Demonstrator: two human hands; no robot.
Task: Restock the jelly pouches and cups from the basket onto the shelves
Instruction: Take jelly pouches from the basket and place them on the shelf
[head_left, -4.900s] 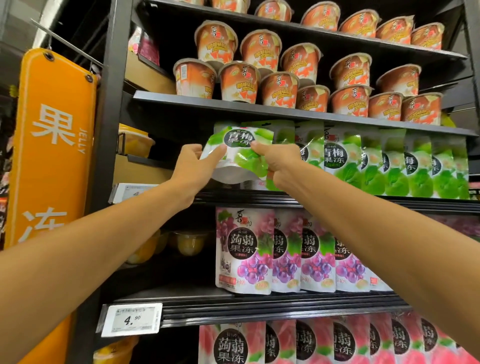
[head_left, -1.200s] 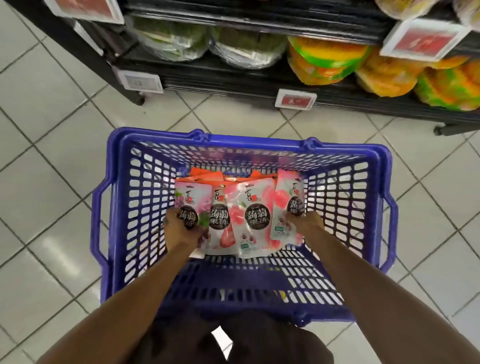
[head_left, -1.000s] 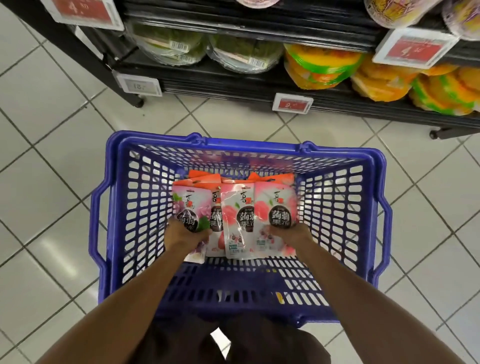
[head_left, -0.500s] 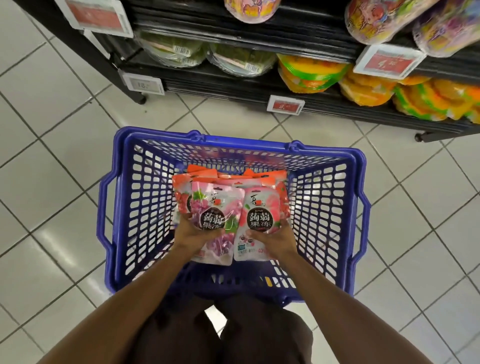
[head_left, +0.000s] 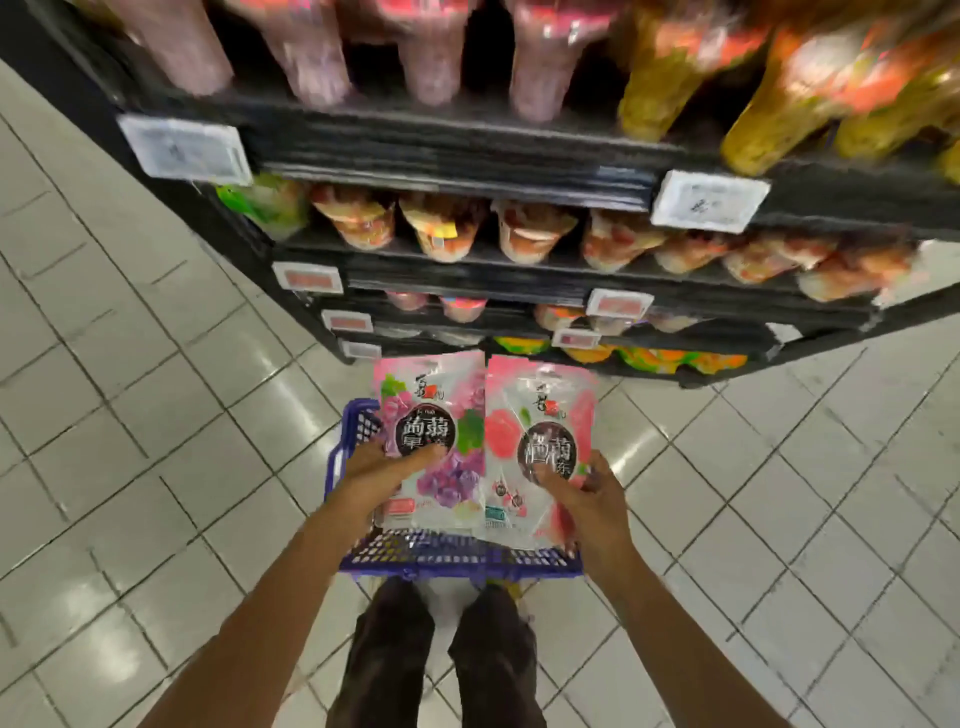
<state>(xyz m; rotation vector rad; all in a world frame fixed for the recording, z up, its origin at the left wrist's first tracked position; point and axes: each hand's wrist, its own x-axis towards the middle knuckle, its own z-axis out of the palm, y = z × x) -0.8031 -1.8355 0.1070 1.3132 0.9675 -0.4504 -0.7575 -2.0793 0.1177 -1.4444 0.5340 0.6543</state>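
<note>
Risen since the earlier frame, the grape pouch and peach pouch sit side by side above the basket, long axes upright, tops toward the shelves. The left hand clamps the grape one, the right hand the peach one.

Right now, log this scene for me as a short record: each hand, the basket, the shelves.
left hand: grips pink-and-purple grape-print plastic jelly pouch
right hand: grips pink peach-print plastic jelly pouch
arrangement: both upright, side by side
blue plastic mesh basket: on white tiled floor, under both
black shelves: ahead, holding blurred cups
</note>
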